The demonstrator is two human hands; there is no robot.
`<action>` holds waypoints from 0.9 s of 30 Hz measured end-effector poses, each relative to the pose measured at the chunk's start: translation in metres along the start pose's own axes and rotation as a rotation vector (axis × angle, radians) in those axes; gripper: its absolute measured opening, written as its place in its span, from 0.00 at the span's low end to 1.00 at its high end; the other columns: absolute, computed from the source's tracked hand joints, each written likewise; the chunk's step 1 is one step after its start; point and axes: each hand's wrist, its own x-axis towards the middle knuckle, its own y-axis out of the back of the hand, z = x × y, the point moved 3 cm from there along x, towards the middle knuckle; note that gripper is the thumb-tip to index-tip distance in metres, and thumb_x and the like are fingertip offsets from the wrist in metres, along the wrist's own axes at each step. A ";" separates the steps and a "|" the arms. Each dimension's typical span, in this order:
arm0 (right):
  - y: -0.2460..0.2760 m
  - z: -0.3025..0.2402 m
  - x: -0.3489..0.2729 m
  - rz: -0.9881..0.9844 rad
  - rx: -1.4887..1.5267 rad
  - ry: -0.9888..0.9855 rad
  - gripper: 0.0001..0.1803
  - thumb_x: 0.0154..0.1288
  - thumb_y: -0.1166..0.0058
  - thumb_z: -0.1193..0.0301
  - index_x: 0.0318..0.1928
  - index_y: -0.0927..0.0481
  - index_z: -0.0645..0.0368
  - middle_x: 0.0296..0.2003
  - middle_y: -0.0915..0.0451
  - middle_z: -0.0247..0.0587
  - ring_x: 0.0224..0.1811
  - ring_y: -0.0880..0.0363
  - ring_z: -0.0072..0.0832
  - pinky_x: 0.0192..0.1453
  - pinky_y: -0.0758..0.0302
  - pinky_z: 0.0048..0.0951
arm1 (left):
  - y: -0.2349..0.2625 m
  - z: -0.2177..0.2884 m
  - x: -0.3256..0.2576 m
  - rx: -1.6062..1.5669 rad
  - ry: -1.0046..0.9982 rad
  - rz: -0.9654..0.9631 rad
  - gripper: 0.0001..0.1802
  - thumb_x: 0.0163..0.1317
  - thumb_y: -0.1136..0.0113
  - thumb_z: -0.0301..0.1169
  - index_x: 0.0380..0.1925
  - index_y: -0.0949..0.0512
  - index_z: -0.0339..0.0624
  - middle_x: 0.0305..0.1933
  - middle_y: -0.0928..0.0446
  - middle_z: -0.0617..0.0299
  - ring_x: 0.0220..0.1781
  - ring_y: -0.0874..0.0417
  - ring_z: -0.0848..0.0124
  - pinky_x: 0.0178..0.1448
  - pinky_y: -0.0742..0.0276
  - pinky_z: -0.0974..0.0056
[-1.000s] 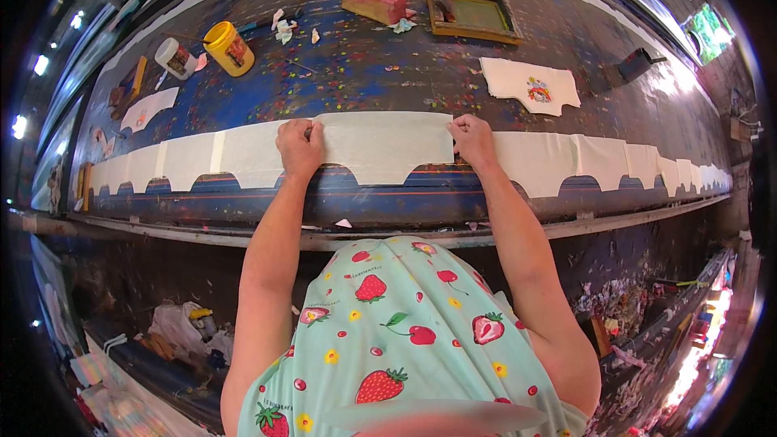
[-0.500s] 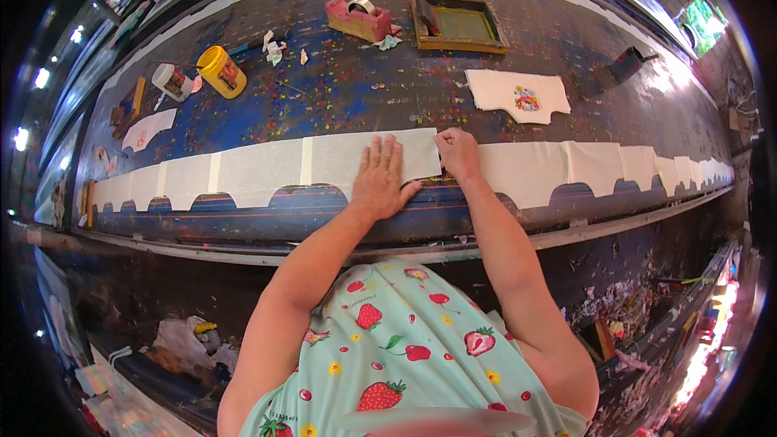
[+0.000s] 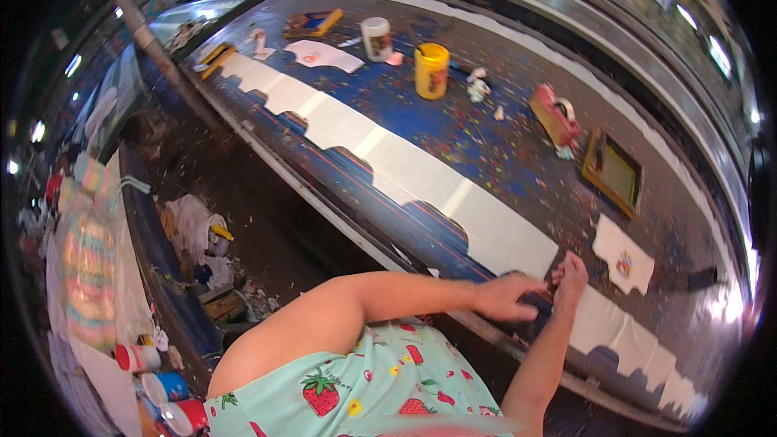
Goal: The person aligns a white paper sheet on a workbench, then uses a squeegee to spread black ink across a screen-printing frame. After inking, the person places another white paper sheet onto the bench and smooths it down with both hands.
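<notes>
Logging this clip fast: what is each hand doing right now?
Left hand: open, flat on the white cloth strip.
Right hand: on the strip's edge; grip cannot be told.

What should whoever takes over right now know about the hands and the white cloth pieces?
Left hand: flat, fingers spread, at the near table edge on the row of white cloth pieces.
Right hand: beside it, fingertips at the same cloth edge.
Done: pieces lie end to end along the paint-spattered table.
Left: can't tell; the cloth under the hands looks unfinished.
Yellow cup stands behind, untouched.

White scalloped cloth strip point(image 3: 421, 182) on a blue, paint-speckled long table point(image 3: 486, 125).
Yellow plastic jar point(image 3: 431, 70); mint garment point(image 3: 380, 388) printed with red strawberries; red tape holder point(image 3: 553, 116).
</notes>
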 end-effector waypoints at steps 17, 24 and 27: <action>-0.594 -0.151 -0.345 -1.815 -0.348 0.373 0.32 0.84 0.34 0.62 0.78 0.23 0.66 0.70 0.16 0.51 0.77 0.19 0.39 0.83 0.26 0.43 | 0.284 0.035 -0.397 1.139 0.087 -0.535 0.11 0.62 0.32 0.36 0.38 0.08 0.44 0.42 0.07 0.54 0.55 0.07 0.55 0.67 0.17 0.47; -0.782 -0.177 -0.590 -2.414 -0.255 0.532 0.57 0.84 0.43 0.37 0.89 0.47 0.72 0.83 0.34 0.74 0.87 0.34 0.59 0.90 0.37 0.47 | 0.365 0.007 -0.527 1.188 0.379 -0.634 0.16 0.64 0.33 0.34 0.48 0.06 0.40 0.49 0.07 0.46 0.56 0.05 0.50 0.68 0.13 0.43; -0.856 -0.167 -0.665 -2.558 -0.060 0.542 0.61 0.82 0.45 0.31 0.88 0.45 0.73 0.83 0.36 0.76 0.88 0.35 0.59 0.90 0.37 0.46 | 0.399 0.004 -0.572 1.170 0.440 -0.486 0.16 0.64 0.33 0.34 0.48 0.07 0.41 0.50 0.07 0.46 0.56 0.06 0.50 0.67 0.13 0.44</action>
